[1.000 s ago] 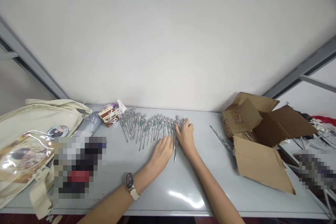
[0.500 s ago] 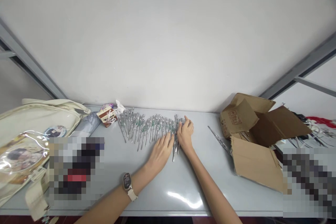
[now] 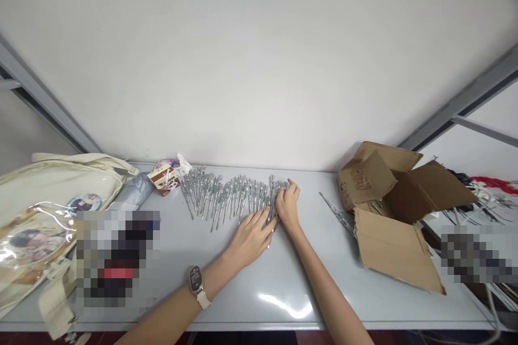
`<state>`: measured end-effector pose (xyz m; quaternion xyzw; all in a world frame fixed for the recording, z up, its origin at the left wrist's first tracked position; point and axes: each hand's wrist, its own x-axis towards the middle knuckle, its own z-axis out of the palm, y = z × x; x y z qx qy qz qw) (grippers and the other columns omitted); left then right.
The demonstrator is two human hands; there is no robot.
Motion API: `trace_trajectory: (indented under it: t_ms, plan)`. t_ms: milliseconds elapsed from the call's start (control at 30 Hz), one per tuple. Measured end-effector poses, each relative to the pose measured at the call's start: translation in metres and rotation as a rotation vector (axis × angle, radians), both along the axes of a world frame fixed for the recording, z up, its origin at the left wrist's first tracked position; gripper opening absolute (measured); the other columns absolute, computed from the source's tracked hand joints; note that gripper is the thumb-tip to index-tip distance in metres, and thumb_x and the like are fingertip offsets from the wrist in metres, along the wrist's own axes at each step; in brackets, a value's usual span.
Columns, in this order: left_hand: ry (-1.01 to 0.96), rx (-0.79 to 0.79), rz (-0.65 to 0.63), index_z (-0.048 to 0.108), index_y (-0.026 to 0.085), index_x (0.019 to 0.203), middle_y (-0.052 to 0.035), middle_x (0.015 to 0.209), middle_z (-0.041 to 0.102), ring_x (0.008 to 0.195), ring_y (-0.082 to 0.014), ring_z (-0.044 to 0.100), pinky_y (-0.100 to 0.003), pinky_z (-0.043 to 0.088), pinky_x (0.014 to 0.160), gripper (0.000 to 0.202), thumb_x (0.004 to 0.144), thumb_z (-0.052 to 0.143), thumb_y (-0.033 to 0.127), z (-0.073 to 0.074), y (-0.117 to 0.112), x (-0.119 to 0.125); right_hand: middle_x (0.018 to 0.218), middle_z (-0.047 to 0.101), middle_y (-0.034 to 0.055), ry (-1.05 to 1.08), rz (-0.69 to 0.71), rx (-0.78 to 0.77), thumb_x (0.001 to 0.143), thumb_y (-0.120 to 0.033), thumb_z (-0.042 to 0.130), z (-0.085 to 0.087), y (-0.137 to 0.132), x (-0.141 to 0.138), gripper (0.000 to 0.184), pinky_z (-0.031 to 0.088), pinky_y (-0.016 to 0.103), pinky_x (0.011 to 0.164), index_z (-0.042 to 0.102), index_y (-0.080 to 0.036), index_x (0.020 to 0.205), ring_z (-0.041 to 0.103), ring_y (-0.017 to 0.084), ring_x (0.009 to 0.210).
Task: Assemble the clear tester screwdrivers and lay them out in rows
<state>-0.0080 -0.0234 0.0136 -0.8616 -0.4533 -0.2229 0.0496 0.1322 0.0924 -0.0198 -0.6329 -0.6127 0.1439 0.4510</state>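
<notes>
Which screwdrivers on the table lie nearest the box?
The slanted screwdrivers beside the cardboard box, right of your right hand; the others on the table bunch at that hand and leftward.

No wording is legible. The open cardboard box [image 3: 394,242] at the right of the bench [image 3: 243,304] bears a reddish framed stamp [image 3: 360,179], its characters too blurred to read; the smartwatch [image 3: 196,278] at near left and the brown-and-white packet [image 3: 164,179] at far left show only tiny, indistinct print.

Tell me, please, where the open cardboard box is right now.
In the head view, the cardboard box sits on the right of the grey table, near the wall, with slender tools lying between it and the right hand.
</notes>
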Motion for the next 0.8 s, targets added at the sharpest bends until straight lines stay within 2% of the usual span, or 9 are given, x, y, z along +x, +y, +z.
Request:
trace_trajectory:
  t_ms: [233,467,633,733,800]
  plan:
    - [0.03,-0.039,-0.013,0.051,0.02,0.135,-0.0164,0.14,0.052,0.125,-0.0288,0.053,-0.042,0.045,0.101,0.047,0.093,0.053,0.041,-0.005,0.0,-0.001,0.125,0.054,0.0228,-0.059,0.038,-0.037,0.09,-0.027,0.033,-0.005,0.005,0.003,0.044,0.034,0.049,0.106,0.046,-0.008,0.127,0.046,0.03,0.124]
    - [0.035,-0.045,0.056,0.053,0.019,0.131,-0.0181,0.135,0.055,0.121,-0.0307,0.055,-0.043,0.046,0.097,0.048,0.09,0.06,0.041,-0.007,0.006,0.003,0.126,0.058,0.0212,-0.129,0.027,-0.071,0.09,-0.026,0.031,-0.004,-0.001,0.0,0.045,0.032,0.05,0.106,0.048,-0.009,0.128,0.047,0.031,0.124]
    - [0.01,-0.006,0.113,0.051,0.015,0.129,-0.0194,0.132,0.055,0.123,-0.0322,0.053,-0.046,0.045,0.098,0.052,0.088,0.061,0.045,-0.006,0.011,0.004,0.127,0.057,0.0227,-0.166,-0.015,-0.087,0.091,-0.026,0.032,0.007,-0.007,-0.001,0.046,0.036,0.047,0.102,0.045,-0.007,0.131,0.049,0.032,0.122]
    - [-0.009,-0.036,0.047,0.056,0.015,0.117,-0.0146,0.115,0.061,0.107,-0.0283,0.06,-0.041,0.049,0.088,0.04,0.091,0.058,0.045,0.001,0.006,0.0,0.12,0.055,0.0278,-0.198,-0.102,-0.103,0.091,-0.028,0.035,0.019,-0.014,0.005,0.048,0.035,0.054,0.099,0.045,-0.003,0.13,0.05,0.038,0.115]
    - [-0.026,-0.106,-0.007,0.058,0.015,0.104,-0.0088,0.099,0.062,0.091,-0.0236,0.062,-0.036,0.052,0.078,0.033,0.088,0.061,0.044,0.006,0.002,-0.003,0.114,0.057,0.0286,-0.215,-0.132,-0.121,0.089,-0.027,0.037,0.025,-0.02,0.012,0.049,0.037,0.053,0.095,0.043,0.0,0.131,0.053,0.039,0.11]
